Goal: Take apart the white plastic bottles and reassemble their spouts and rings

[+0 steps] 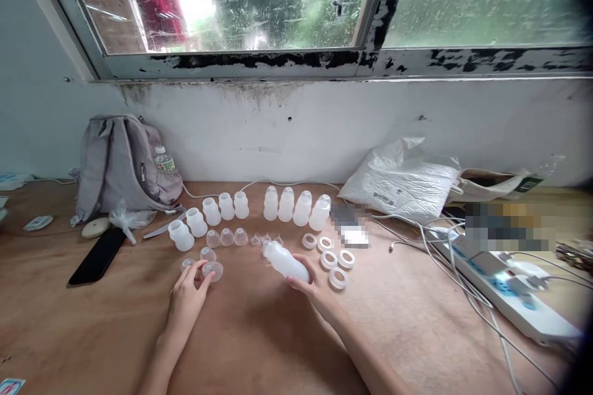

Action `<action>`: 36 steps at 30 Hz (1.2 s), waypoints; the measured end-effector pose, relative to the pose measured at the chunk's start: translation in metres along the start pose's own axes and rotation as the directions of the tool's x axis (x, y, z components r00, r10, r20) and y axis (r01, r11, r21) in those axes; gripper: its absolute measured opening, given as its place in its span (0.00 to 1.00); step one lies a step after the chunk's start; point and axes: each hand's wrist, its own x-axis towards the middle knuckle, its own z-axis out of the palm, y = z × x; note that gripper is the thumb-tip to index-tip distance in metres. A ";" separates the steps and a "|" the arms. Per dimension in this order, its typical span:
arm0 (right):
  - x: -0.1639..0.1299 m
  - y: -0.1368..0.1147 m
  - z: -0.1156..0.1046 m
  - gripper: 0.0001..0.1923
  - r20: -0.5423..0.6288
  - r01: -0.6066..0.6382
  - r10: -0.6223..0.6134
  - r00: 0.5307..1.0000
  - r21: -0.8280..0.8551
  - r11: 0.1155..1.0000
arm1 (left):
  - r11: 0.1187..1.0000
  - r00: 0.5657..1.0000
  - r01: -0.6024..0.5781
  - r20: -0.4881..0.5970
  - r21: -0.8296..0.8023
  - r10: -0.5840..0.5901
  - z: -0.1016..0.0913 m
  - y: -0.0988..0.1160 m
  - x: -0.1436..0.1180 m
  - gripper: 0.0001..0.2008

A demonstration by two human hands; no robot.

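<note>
A frosted white plastic bottle with a rounded, narrow-waisted body (281, 258) is tilted above the middle of a brown wooden tabletop (259, 339), its top end pointing up and to the left. The person's right hand (309, 278) grips it near the base, thumb on the near side and fingers curled around the far side. The left hand (189, 287), bent at the knuckles, pinches a clear dome-shaped plastic cap (215, 270) between thumb and fingertips; whether the cap is off the table is hard to tell.

Two more clear caps (207, 253) are just beside the left hand, and three stand in a short row beyond it. Small clear, soft-looking pieces (256, 240) are near the tilted bottle's top, partly hidden by it. Five flat white plastic rings (338, 287) lie to the right of the right hand.

Farther back, five open-necked frosted white bottles (212, 212) stand in a curved line on the left, and four frosted bottles with clear tops (302, 208) stand upright at centre.

Toward the left edge are a black phone (99, 257) and a grey backpack (120, 163); toward the right, a silvery-white plastic parcel (403, 182) and a white power strip (523, 315) with tangled cables.
</note>
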 end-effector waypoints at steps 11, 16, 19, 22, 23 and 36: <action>0.002 0.000 -0.009 0.13 -0.196 0.149 -0.111 0.974 0.190 0.970 | 0.636 0.972 0.200 0.234 -0.745 -0.032 0.059 0.076 0.000 0.18; 0.004 -0.002 -0.012 0.14 -0.216 0.147 -0.107 0.971 0.182 0.972 | 0.715 0.959 0.094 0.256 -0.693 0.122 0.078 0.089 -0.004 0.14; 0.003 -0.004 -0.012 0.13 -0.205 0.133 -0.093 0.974 0.191 0.972 | 0.790 0.956 0.010 0.239 -0.614 0.173 0.081 0.094 -0.007 0.15; 0.001 -0.006 -0.011 0.13 -0.178 0.120 -0.084 0.980 0.198 0.973 | 0.815 0.957 -0.024 0.223 -0.579 0.186 0.084 0.092 -0.011 0.17; 0.001 -0.006 -0.010 0.13 -0.171 0.113 -0.079 0.982 0.194 0.974 | 0.820 0.954 -0.023 0.232 -0.571 0.188 0.085 0.090 -0.013 0.17; 0.001 0.003 -0.010 0.13 -0.210 -0.011 0.023 0.978 0.058 0.998 | 0.814 0.887 -0.212 0.244 -0.541 0.393 0.083 0.072 -0.011 0.16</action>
